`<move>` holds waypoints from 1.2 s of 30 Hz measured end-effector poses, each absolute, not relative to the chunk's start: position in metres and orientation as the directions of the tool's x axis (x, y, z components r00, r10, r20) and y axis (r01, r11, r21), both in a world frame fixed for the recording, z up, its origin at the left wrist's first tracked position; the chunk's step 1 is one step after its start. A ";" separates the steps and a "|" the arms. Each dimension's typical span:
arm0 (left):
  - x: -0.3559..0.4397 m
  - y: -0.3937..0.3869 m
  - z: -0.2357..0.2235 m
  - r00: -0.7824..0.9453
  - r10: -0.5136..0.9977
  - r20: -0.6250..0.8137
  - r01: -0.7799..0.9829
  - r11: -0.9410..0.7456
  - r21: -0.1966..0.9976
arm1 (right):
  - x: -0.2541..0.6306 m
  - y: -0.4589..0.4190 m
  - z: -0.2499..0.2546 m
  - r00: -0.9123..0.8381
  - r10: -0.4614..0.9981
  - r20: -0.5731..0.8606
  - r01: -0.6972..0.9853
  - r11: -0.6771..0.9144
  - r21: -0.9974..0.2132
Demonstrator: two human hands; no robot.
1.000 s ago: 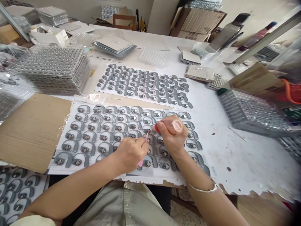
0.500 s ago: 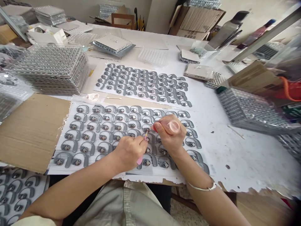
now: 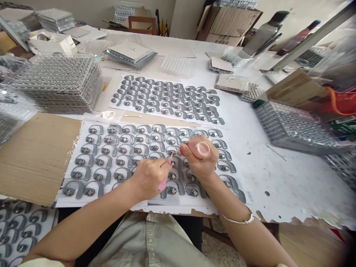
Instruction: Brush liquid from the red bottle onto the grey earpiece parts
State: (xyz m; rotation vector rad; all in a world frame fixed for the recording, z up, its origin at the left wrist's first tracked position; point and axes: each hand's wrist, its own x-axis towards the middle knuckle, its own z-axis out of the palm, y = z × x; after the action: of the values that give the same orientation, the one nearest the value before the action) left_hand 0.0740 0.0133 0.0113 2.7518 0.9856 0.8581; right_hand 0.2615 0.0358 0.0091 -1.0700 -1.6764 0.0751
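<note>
My left hand (image 3: 150, 178) is closed around a thin pink-handled tool (image 3: 162, 184), its pale tip pointing toward one of the grey hooked parts. In my right hand (image 3: 205, 167) is a small clear squeeze bottle (image 3: 203, 150) with a red nozzle end, which points left near the tool's tip. Both hands are over a sheet of hooked parts (image 3: 121, 162), laid in rows on white backing. Each part has a curved grey arm and a shiny faceted piece at its centre. My hands and forearms hide some parts in the lower middle.
Behind lies a second sheet of similar parts (image 3: 167, 99). A tall stack of filled trays (image 3: 55, 83) stands left, above a brown cardboard piece (image 3: 39, 157). Cotton swabs (image 3: 132, 116) lie on the table. At right are a plastic-wrapped stack (image 3: 294, 126) and an open carton (image 3: 299, 89).
The view has shifted slightly. The pink handle's lower end has tipped up a little in my left hand. My right hand keeps nearly the same place with the bottle.
</note>
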 end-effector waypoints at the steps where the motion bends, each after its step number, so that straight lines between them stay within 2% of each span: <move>1: 0.074 0.013 0.012 0.629 0.613 0.478 0.557 -0.784 0.272 | 0.262 0.036 0.009 -0.002 0.671 0.742 0.600 0.594 -0.536; 18: 0.074 0.015 0.010 0.579 0.628 0.520 0.534 -0.774 0.340 | 0.260 0.034 0.013 -0.036 0.635 0.772 0.591 0.636 -0.496; 26: 0.073 0.015 0.008 0.570 0.642 0.512 0.546 -0.762 0.347 | 0.261 0.033 0.011 -0.009 0.655 0.756 0.577 0.621 -0.531; 36: 0.072 0.016 0.009 0.536 0.673 0.509 0.507 -0.739 0.444 | 0.260 0.032 0.011 -0.018 0.646 0.763 0.573 0.632 -0.522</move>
State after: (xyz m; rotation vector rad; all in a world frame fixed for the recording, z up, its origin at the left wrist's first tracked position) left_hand 0.0718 0.0162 0.0094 2.5328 0.9922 0.9952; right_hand 0.2603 0.0322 0.0113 -1.0100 -1.6838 0.0781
